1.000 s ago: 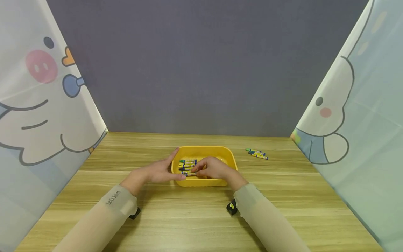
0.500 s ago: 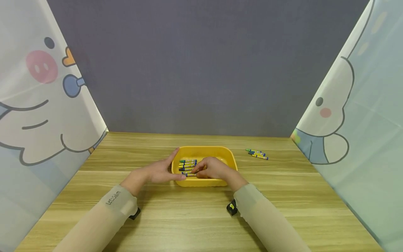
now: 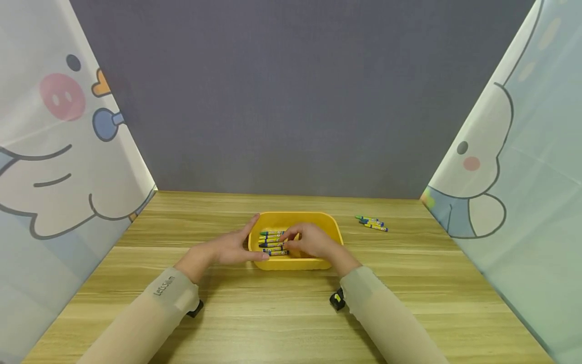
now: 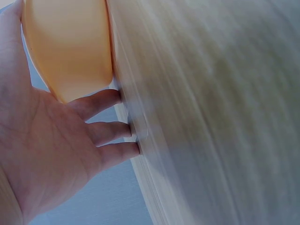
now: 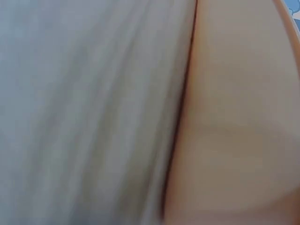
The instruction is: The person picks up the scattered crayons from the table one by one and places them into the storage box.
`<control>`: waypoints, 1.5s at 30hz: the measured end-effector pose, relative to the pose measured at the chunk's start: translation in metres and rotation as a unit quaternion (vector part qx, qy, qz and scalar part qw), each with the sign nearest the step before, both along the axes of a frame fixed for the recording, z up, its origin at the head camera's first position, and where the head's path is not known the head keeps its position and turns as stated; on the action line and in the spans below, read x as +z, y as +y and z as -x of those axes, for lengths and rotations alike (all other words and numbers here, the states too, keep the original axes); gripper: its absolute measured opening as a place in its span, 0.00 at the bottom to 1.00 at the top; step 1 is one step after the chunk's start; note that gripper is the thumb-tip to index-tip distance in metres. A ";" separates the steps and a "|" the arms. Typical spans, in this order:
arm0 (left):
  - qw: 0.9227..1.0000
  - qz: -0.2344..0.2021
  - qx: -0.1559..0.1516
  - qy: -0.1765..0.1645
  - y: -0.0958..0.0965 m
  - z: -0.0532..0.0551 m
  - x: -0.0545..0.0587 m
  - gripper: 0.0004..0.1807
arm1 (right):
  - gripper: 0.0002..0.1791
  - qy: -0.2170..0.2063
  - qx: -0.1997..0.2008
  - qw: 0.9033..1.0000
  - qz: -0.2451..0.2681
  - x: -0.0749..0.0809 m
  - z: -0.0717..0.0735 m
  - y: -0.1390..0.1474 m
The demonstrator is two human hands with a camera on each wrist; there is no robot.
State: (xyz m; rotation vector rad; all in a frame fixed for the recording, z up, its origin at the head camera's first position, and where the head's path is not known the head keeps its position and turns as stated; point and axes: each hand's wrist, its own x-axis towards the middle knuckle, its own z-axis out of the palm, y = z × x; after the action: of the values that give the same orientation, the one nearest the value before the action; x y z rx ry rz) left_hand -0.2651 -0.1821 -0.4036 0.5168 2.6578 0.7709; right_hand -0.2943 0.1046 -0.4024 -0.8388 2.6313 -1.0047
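Near the middle of the table a yellow plastic tray [image 3: 313,264] holds a row of crayons [image 3: 272,240] at its left end, in yellow-and-blue wrappers. My left hand [image 3: 227,247] spans the tray's left end, fingers and thumb extended. The thumb lies over the front rim, and in the left wrist view several straight fingers [image 4: 110,129] reach down to the tabletop. Inside the tray is my right hand [image 3: 311,241], its index finger and thumb spread apart at the right ends of the crayons. The right wrist view shows only the tray's outer wall [image 5: 239,112].
Several more crayons [image 3: 374,223] lie together on the wooden table [image 3: 273,323], right of the tray. A dark grey panel [image 3: 291,101] stands behind the table. Printed cartoon sheets [image 3: 59,151] hang along both sides.
My right hand's fingertips have moved slightly back and apart, away from the front crayon, whose right end now shows. The left hand stays where it was.
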 end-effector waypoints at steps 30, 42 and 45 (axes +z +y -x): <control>1.000 0.004 -0.004 -0.008 -0.001 0.002 0.000 0.71 | 0.20 0.049 -0.195 0.979 -0.030 0.004 0.037 0.238; 1.000 0.002 -0.001 -0.009 -0.001 0.003 -0.003 0.71 | 0.20 0.009 -0.206 0.978 -0.015 -0.012 0.038 0.259; 1.000 0.002 -0.002 -0.008 -0.001 0.002 -0.003 0.71 | 0.19 0.011 -0.203 0.979 -0.020 -0.013 0.040 0.261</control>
State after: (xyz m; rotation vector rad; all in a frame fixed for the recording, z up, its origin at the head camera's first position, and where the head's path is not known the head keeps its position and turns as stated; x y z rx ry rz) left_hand -0.2673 -0.1830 -0.4064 0.5121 2.6416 0.7646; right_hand -0.3341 0.3654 -0.4155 -0.3052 2.8968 -1.0275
